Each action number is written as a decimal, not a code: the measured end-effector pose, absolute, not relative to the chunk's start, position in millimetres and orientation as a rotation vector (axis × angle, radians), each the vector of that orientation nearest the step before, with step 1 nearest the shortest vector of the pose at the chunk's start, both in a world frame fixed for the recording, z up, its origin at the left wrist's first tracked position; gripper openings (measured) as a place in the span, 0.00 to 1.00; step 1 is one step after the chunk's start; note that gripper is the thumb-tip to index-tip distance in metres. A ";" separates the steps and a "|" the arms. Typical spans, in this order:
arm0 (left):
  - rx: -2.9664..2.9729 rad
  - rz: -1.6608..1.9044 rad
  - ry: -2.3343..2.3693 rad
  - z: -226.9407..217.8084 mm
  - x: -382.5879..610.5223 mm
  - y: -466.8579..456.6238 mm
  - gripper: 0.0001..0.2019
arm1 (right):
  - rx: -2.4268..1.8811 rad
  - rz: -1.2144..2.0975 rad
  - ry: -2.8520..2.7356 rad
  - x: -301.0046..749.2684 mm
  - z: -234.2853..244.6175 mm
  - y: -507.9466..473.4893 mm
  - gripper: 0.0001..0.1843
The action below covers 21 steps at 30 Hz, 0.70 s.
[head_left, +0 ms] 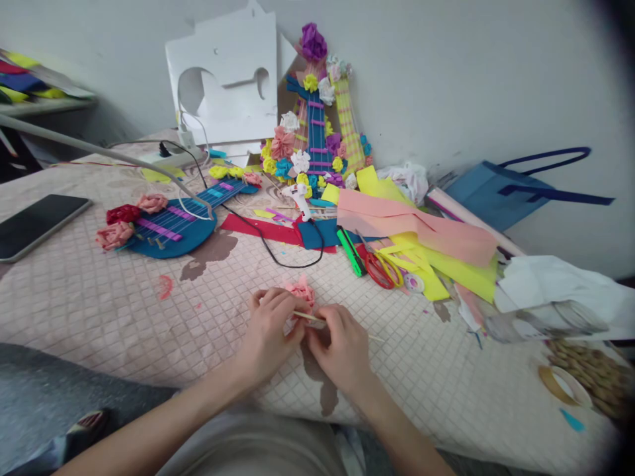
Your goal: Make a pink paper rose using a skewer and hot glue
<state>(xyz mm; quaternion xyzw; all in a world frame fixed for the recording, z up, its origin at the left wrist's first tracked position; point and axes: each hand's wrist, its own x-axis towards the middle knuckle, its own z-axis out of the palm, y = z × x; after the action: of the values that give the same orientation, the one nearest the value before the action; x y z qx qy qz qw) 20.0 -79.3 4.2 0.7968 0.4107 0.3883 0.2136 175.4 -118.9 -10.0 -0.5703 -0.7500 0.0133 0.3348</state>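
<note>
Both hands are close together over the front of the quilted tablecloth, with a thin wooden skewer (pixel 309 317) running between them. My left hand (pixel 272 327) pinches the skewer at its left part, fingers curled. My right hand (pixel 344 340) is closed on it farther right, and a pale tip seems to stick out past that hand. Just beyond the fingers is a pink crepe-paper flower (pixel 301 291), partly covered by them. Whether the flower touches the skewer cannot be made out.
A blue paper guitar (pixel 173 231) with flowers lies left, near a phone (pixel 42 225). Behind stand a white glue gun (pixel 298 198) and flowered guitars (pixel 317 132). To the right are a green cutter (pixel 351 251), scissors (pixel 380 268), coloured sheets (pixel 417 225) and a tape roll (pixel 563 385).
</note>
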 end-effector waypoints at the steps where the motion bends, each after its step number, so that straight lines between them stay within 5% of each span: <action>1: 2.205 1.084 1.146 4.2 20.3 -79.9 0.11 | -1.487 0.016 -1.956 174.2 -10.3 -118.8 0.08; 9: 2.204 1.096 1.155 3.6 18.9 -82.7 0.11 | -1.524 0.003 -1.977 170.1 -9.6 -120.0 0.02; 21: 2.472 1.062 1.084 -4.9 10.1 -83.6 0.09 | -1.559 0.110 -2.160 177.9 -9.3 -119.7 0.08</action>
<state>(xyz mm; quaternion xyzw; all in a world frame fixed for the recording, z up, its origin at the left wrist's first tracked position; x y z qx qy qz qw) 10.1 -83.6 -4.9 0.8461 0.3709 0.3634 0.1202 177.9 -119.7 -9.3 -0.5682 -0.7874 0.0400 0.2357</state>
